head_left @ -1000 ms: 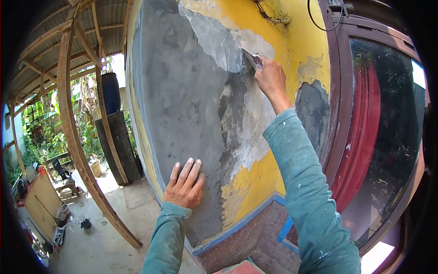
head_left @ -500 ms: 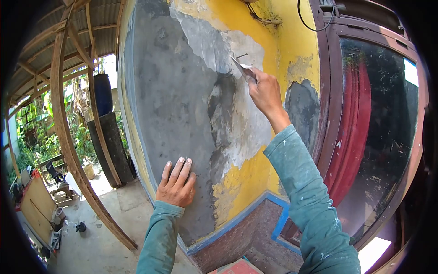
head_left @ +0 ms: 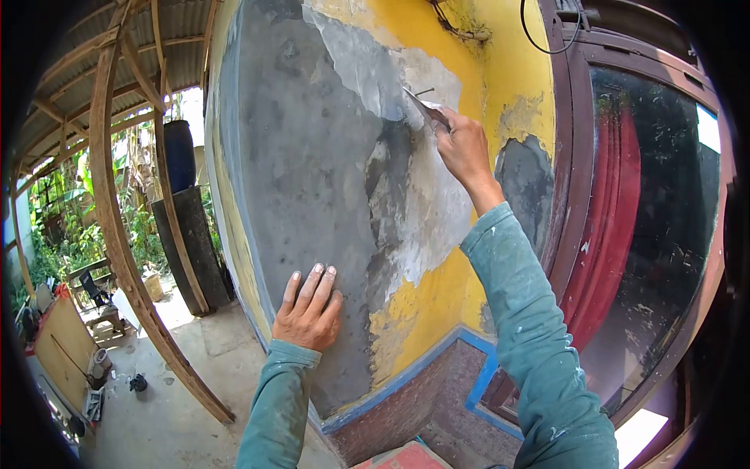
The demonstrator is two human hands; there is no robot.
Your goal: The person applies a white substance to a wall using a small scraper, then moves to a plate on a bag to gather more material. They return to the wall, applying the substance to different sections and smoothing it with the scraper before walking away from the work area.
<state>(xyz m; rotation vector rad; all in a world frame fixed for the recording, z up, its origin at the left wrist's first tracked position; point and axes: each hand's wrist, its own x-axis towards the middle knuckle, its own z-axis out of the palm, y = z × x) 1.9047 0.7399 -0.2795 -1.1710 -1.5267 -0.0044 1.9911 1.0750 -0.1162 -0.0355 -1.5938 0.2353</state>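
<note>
My right hand grips a putty knife. The blade's tip lies against the pale plaster patch, just left of and below a nail that sticks out of the wall. Most of the handle is hidden in my fist. Lower down on the left, my left hand rests flat on the grey cement wall, fingers stretched out and holding nothing. Between the two hands runs a rough dark strip of bared wall, bordered by flaking yellow paint.
To the right stands a brown-framed window with a red curtain behind it. A blue-edged ledge juts out at the wall's foot, beside a red-topped bag or box. Wooden posts and a blue drum are on the left.
The wall and both hands appear slightly farther right as the view shifts. The putty knife's tip has risen slightly relative to the nail. My left hand keeps its place on the wall.
</note>
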